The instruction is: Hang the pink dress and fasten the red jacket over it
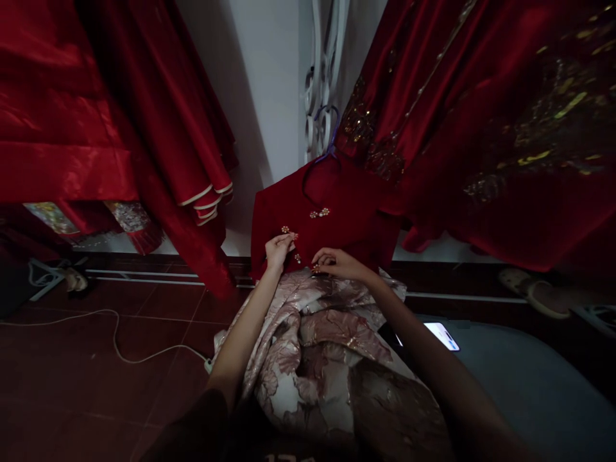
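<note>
A red garment (346, 192) hangs in front of me on a purple hanger (332, 144). Its front carries gold, flower-shaped ornamental buttons, among them an upper pair (319, 213). My left hand (279, 251) is closed in a pinch at another flower-shaped button (294, 237) on the garment's left part; a further button (298, 259) shows just below. My right hand (339, 264) is at the lower front, its fingers curled and fingertips together by a small gold ornament (316, 268). What exactly those fingertips grip is too small to make out. Shiny, pale pink patterned fabric (289, 314) lies over my lap.
Red garments with gold trim (158, 96) hang at left, and a red one with gold sequins (481, 128) at right. A lit phone (440, 336) rests on a grey seat (524, 378). A white cable (115, 333) crosses the tiled floor. Another person's shoe (534, 292) shows at right.
</note>
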### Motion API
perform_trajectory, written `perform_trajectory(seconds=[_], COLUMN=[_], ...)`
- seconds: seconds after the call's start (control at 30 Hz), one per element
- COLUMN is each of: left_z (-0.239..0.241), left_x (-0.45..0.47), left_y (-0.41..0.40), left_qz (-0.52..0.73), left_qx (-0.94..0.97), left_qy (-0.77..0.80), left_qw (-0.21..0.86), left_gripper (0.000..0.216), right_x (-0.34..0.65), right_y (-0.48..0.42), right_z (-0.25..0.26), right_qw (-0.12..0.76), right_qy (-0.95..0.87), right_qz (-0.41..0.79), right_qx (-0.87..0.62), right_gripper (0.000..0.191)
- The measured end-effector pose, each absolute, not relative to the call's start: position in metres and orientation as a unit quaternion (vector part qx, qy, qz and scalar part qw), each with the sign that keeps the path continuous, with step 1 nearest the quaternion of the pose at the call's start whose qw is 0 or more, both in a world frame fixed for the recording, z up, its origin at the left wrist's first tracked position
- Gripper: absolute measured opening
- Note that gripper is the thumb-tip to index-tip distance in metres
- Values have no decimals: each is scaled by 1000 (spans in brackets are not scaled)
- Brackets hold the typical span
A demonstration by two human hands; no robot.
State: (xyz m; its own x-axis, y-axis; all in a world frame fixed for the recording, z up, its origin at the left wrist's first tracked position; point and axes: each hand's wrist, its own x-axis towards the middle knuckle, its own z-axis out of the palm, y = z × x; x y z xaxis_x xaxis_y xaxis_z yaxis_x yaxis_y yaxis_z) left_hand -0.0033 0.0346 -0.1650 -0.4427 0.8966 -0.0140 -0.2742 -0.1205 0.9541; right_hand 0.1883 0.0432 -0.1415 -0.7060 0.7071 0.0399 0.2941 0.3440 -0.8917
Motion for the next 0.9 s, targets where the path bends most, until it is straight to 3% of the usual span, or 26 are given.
perform_trajectory(seconds=[0.13, 0.3, 0.4, 0.57, 0.7, 0.9], left_z=[-154, -110, -92, -109, -118, -89], left_x=[-3, -5, 4, 22, 24, 21], left_y=[35, 44, 43, 40, 49, 61], left_qz=[631, 587, 513, 438, 440, 413], left_qx=[376, 584, 706, 778, 754, 789], left_qy=[563, 554, 488, 447, 481, 442], left_qw=[379, 93, -9, -44, -84, -106], left_gripper=[40, 26, 26, 39, 32, 19], right_x=[201, 217, 223, 228, 229, 232], right_y=[48, 53, 53, 55, 56, 54], right_z=[-137, -132, -128, -127, -129, -123], right_qw=[172, 114, 93, 94, 90, 74], right_qy=[-802, -793, -790, -774, -778, -788], right_qz=[485, 520, 531, 551, 545, 536], right_qx=[-303, -298, -292, -297, -299, -294], right_gripper=[23, 26, 25, 25, 25, 23])
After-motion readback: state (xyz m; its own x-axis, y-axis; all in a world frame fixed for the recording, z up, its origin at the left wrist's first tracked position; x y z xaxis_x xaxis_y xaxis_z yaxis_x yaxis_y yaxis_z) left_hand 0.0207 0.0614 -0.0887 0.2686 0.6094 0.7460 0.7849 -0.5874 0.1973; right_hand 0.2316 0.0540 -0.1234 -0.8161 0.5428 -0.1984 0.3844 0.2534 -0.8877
